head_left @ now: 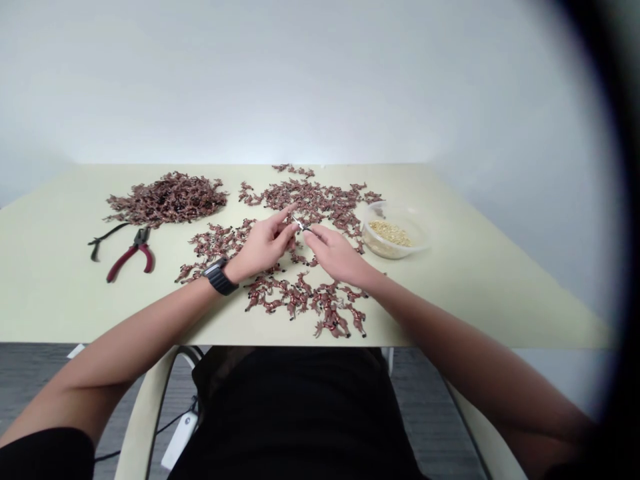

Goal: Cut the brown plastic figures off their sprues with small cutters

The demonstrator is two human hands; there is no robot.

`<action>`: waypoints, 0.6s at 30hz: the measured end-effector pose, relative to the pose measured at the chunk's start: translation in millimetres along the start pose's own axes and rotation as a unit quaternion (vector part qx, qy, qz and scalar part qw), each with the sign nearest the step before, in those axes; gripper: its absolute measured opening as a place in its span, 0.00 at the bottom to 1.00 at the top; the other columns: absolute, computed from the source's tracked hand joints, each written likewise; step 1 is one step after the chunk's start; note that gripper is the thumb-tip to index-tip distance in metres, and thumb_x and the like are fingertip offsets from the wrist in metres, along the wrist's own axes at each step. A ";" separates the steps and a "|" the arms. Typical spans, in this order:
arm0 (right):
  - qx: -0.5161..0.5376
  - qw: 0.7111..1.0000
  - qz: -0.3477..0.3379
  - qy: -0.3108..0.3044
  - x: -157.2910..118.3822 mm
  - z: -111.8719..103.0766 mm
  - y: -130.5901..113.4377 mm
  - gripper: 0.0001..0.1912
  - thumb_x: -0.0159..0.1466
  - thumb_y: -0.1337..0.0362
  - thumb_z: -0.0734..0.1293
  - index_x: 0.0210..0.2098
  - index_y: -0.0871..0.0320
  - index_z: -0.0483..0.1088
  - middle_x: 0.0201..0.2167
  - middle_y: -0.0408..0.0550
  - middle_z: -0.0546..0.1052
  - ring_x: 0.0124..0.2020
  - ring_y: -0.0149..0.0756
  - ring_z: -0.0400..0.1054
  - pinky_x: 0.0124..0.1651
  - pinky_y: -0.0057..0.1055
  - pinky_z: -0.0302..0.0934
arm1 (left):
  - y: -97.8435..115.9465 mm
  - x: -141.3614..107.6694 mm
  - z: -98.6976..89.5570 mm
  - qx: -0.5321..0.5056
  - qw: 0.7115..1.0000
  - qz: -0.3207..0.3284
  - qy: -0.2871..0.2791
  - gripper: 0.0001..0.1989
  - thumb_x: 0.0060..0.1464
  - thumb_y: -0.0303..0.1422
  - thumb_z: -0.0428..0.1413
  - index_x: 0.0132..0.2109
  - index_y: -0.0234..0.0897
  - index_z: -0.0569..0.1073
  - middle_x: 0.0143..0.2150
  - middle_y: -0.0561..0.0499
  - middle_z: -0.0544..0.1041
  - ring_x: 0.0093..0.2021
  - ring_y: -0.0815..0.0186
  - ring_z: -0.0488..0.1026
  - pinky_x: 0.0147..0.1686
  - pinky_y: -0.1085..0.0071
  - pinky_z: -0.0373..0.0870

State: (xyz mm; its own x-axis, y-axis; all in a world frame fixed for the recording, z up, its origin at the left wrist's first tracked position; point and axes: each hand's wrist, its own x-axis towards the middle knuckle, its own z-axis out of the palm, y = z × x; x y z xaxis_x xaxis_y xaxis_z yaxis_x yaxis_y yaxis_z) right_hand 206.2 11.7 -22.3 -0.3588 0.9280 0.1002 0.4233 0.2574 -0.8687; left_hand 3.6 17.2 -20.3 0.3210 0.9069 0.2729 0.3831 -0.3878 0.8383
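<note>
Both hands meet above the middle of the table, over small brown animal-shaped figures. My right hand (336, 253) is closed on a small metal tool with a dark handle (303, 227), its tip pointing up and left toward the other hand. My left hand (267, 243), with a black watch (221, 277) on its wrist, has thumb and fingers pressed together close to that tip; what they pinch is too small to name. Loose brown figures (331, 310) lie in front of the hands, and more figures (315, 197) spread behind them.
A dense heap of brown figures (170, 199) sits at the back left. Red-handled pliers (131, 255) and a thin dark tool (107, 239) lie before it. Right of my hands stands a clear round bowl (420, 239) with small gold pieces (391, 233). The table's front edge is near my body.
</note>
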 end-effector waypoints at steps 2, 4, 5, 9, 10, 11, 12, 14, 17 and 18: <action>0.112 0.991 0.054 -0.049 0.1 -0.3 -2.7 0.18 0.73 0.48 0.59 0.33 0.53 0.61 0.26 0.41 0.60 0.23 0.31 0.51 0.24 0.29 0.45 | -7.8 1.4 -2.4 0.123 0.989 0.077 0.020 0.30 0.72 0.36 0.51 0.76 0.35 0.58 0.31 0.52 0.77 0.25 0.71 0.66 0.29 0.74 0.63; 0.225 0.961 0.111 -0.113 -0.1 -3.9 -6.1 0.18 0.72 0.47 0.60 0.34 0.53 0.61 0.25 0.38 0.54 0.22 0.29 0.42 0.21 0.28 0.37 | -17.7 4.5 -9.3 0.217 0.966 0.139 0.023 0.31 0.72 0.32 0.49 0.77 0.34 0.56 0.31 0.51 0.75 0.26 0.69 0.64 0.30 0.73 0.61; 0.271 0.943 0.132 -0.142 -0.1 -6.5 -7.7 0.18 0.72 0.46 0.60 0.34 0.53 0.61 0.25 0.38 0.52 0.22 0.29 0.39 0.21 0.28 0.35 | -22.4 6.3 -13.7 0.261 0.952 0.159 0.021 0.31 0.71 0.31 0.49 0.77 0.34 0.56 0.31 0.50 0.74 0.25 0.69 0.62 0.29 0.72 0.60; 0.354 0.893 0.166 -0.222 1.1 -17.2 -11.8 0.20 0.71 0.45 0.60 0.34 0.54 0.61 0.25 0.36 0.49 0.23 0.29 0.34 0.21 0.27 0.31 | -31.2 12.0 -28.1 0.335 0.919 0.208 0.010 0.29 0.69 0.28 0.50 0.74 0.39 0.65 0.33 0.48 0.72 0.27 0.67 0.60 0.29 0.71 0.56; 0.349 0.894 0.164 -0.230 1.6 -18.8 -11.7 0.20 0.71 0.45 0.60 0.34 0.54 0.61 0.25 0.36 0.49 0.23 0.29 0.34 0.21 0.28 0.31 | -29.6 12.2 -29.0 0.316 0.926 0.205 0.012 0.28 0.69 0.29 0.51 0.73 0.40 0.66 0.33 0.48 0.72 0.28 0.67 0.59 0.29 0.71 0.57; 0.332 0.903 0.155 -0.226 2.2 -19.8 -11.0 0.20 0.71 0.44 0.60 0.35 0.54 0.61 0.25 0.36 0.50 0.23 0.29 0.35 0.22 0.28 0.33 | -26.5 11.8 -28.5 0.278 0.941 0.191 0.019 0.27 0.69 0.30 0.52 0.73 0.40 0.67 0.33 0.48 0.72 0.28 0.67 0.59 0.29 0.71 0.58; 0.300 0.922 0.137 -0.205 2.7 -20.2 -9.8 0.20 0.72 0.43 0.59 0.35 0.54 0.62 0.24 0.36 0.51 0.23 0.30 0.37 0.22 0.28 0.35 | -22.4 11.0 -26.9 0.221 0.961 0.164 0.027 0.27 0.69 0.32 0.53 0.73 0.40 0.66 0.33 0.49 0.72 0.28 0.67 0.60 0.29 0.71 0.59; 0.182 0.974 0.068 -0.117 3.7 -20.2 -5.8 0.20 0.72 0.44 0.58 0.35 0.53 0.63 0.24 0.39 0.57 0.22 0.31 0.44 0.24 0.30 0.41 | -13.5 9.1 -22.1 0.047 0.995 0.081 0.022 0.26 0.71 0.36 0.53 0.72 0.39 0.66 0.32 0.50 0.73 0.26 0.69 0.60 0.27 0.73 0.59; -0.047 0.997 -0.051 0.035 5.1 -20.6 2.5 0.18 0.72 0.47 0.61 0.37 0.54 0.64 0.27 0.43 0.67 0.27 0.34 0.57 0.31 0.33 0.49 | -5.5 8.5 -16.8 -0.257 0.961 -0.057 -0.090 0.20 0.71 0.39 0.55 0.64 0.36 0.71 0.31 0.53 0.70 0.22 0.74 0.56 0.21 0.77 0.55; -0.100 0.990 -0.076 0.059 5.6 -21.3 5.3 0.17 0.72 0.48 0.61 0.37 0.54 0.64 0.29 0.44 0.70 0.28 0.35 0.60 0.33 0.34 0.50 | -5.0 9.0 -16.5 -0.333 0.931 -0.089 -0.118 0.17 0.70 0.39 0.56 0.60 0.36 0.73 0.30 0.55 0.69 0.21 0.75 0.54 0.20 0.79 0.53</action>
State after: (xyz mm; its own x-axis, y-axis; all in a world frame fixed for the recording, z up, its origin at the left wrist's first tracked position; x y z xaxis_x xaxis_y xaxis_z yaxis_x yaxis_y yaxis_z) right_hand 224.1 24.0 -15.9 -0.3366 0.8964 0.2884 0.5330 0.4338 -0.7265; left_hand -9.7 30.0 -14.2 0.5145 0.8556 0.0568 -0.1481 0.0235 0.9887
